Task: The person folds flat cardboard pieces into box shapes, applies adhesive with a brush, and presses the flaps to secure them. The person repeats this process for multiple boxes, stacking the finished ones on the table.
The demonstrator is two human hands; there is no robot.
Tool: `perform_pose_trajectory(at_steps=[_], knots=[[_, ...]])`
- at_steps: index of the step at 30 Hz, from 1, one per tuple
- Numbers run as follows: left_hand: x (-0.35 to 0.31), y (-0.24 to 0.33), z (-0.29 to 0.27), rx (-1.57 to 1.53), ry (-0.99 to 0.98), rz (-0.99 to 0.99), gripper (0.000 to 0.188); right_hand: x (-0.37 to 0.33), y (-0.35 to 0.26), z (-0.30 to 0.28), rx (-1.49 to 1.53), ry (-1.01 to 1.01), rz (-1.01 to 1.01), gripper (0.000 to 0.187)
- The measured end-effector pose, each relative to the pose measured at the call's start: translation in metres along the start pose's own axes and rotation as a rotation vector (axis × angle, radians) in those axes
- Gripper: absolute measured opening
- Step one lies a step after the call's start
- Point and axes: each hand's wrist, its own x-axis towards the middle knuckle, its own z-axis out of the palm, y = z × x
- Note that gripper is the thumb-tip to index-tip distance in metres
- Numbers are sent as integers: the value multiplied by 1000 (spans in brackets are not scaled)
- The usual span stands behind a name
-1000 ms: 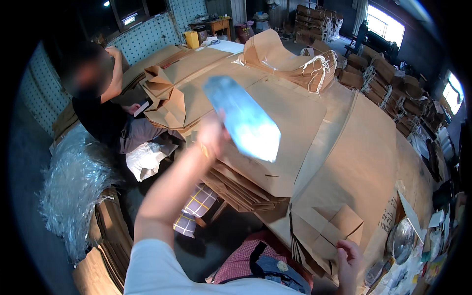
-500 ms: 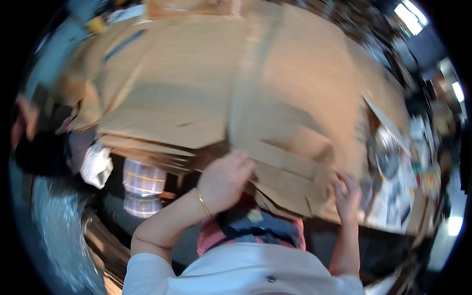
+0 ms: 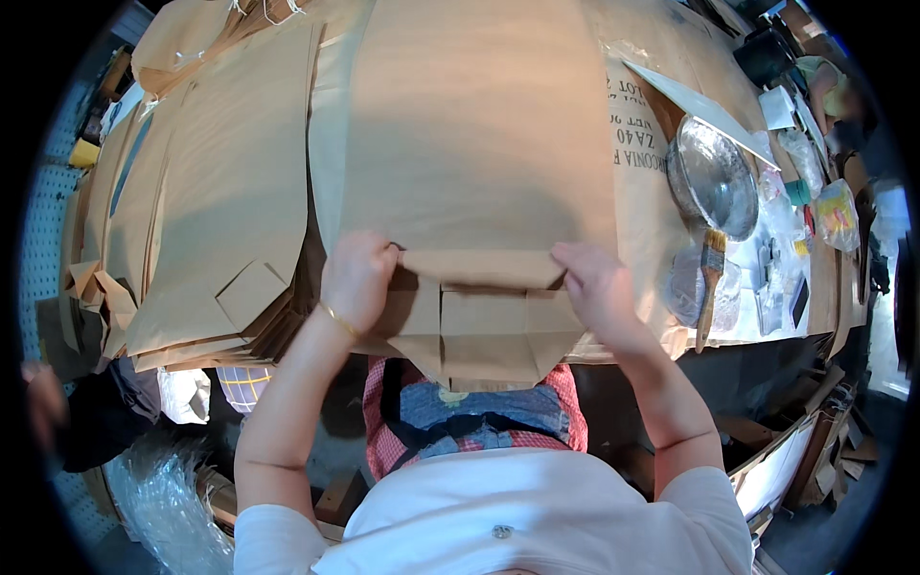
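Note:
A large brown paper bag [image 3: 479, 144] lies lengthwise on the table in front of me, its near end opened out into folded flaps. My left hand [image 3: 356, 285] is closed on the left corner of the flap that stands across this end. At the right corner, my right hand [image 3: 596, 287] pinches the same flap between thumb and fingers. Toward my body, the lower flap [image 3: 484, 335] hangs a little past the table edge, its creases showing. A stack of similar paper bags [image 3: 230, 182] lies to the left of my left hand.
To the right stand a metal bowl [image 3: 714, 177] and a brush [image 3: 711, 273] with a wooden handle, near plastic bags. A flat board [image 3: 704, 110] leans behind the bowl. Clear plastic wrap [image 3: 163, 503] lies low at the left. Part of another person [image 3: 46, 412] shows at the left edge.
My view has turned, and the bag now lies straight before me. Both hands have moved to the two corners of its end flap, which is now spread open between them.

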Motion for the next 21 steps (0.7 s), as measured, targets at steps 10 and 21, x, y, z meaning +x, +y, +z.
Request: perform_pose_trajectory(at_steps=[10, 21], knots=[[-39, 41, 24, 0, -172, -121, 95, -26, -35, 23, -101, -31, -58, 89], [16, 34, 7, -305, 272, -170, 53, 18, 20, 14, 542, 175, 192, 20]])
